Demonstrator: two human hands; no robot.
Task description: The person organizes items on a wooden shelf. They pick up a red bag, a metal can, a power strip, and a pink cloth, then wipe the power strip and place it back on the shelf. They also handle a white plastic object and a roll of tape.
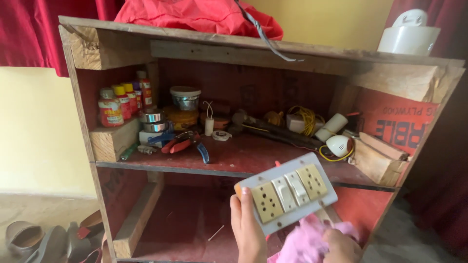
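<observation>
Before one wooden shelf (pixel 234 158), left fingers (pixel 237 199) grip one switchboard (pixel 286 193), right hand (pixel 341 246) clutching pink cloth (pixel 304 241).

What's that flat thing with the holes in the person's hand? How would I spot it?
Look below the wooden shelf unit, in front of its lower compartment. The left hand holds up a white switchboard plate; unlike the pink cloth beside it, it carries two yellowish sockets and two white switches.
</observation>
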